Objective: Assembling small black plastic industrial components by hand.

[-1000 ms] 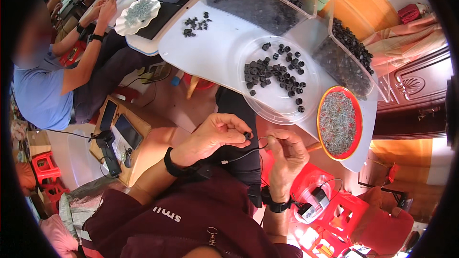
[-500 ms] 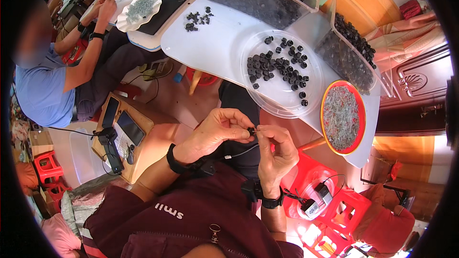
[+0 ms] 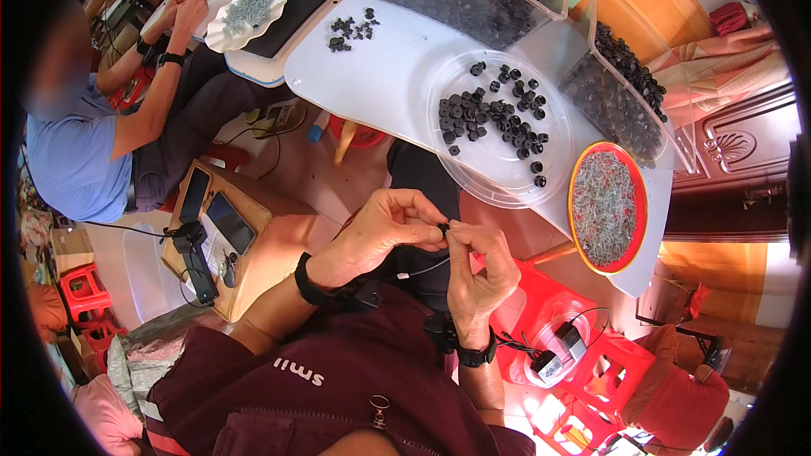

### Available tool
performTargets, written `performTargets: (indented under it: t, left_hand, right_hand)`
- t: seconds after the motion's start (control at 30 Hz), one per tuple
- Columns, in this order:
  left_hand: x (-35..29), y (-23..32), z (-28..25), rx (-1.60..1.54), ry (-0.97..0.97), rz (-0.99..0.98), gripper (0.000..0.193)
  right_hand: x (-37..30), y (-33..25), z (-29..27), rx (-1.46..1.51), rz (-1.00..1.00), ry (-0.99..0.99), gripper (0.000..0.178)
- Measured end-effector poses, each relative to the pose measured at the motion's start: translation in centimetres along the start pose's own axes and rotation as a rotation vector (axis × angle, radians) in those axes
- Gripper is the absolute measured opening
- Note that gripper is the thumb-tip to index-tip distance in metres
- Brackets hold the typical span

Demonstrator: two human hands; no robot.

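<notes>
Above my lap, my left hand pinches a small black plastic part between thumb and fingertips. My right hand meets it from the other side, its thumb and index finger pressed together at the part. Whether a pin sits in those right fingertips is too small to tell. Beyond my hands, a round clear plastic tray on the white table holds loose black wheel-like parts. At the table's right end stands a red bowl with a yellow rim, full of thin metal pins.
Clear bins of black parts line the table's far side. A small black pile lies at its left. Another person works on the left, near a white scalloped dish of pins. Red stools and cables stand at lower right.
My right hand has shifted slightly left, and its thumb has come up against the index finger at the part. My left hand keeps its pinch, almost unmoved.
</notes>
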State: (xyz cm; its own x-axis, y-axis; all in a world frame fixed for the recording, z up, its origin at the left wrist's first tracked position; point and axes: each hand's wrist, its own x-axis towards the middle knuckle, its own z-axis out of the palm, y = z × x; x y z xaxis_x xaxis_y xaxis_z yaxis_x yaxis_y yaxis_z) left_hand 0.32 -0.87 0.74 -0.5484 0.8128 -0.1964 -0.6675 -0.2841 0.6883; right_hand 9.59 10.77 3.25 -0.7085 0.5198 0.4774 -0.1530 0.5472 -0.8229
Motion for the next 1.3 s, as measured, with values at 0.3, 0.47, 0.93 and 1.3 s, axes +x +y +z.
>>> performTargets:
  t: [0.3,0.47,0.93,1.3]
  left_hand:
    - [0.6,-0.2,-0.1,0.008,0.062,-0.024,0.009]
    - [1.4,0.1,0.1,-0.023,0.049,-0.061,0.010]
    - [7.2,4.2,-1.3,1.126,0.305,0.473,0.019]
    - [9.3,3.8,1.1,1.762,0.426,0.674,0.022]
  right_hand:
    - [0.2,0.5,-0.1,0.068,0.239,-0.060,0.016]
    - [0.3,1.3,0.2,0.219,0.310,-0.026,0.018]
    - [0.2,3.2,-1.3,0.493,0.416,0.084,0.018]
    - [-0.7,4.4,-2.1,0.452,0.449,0.082,0.016]
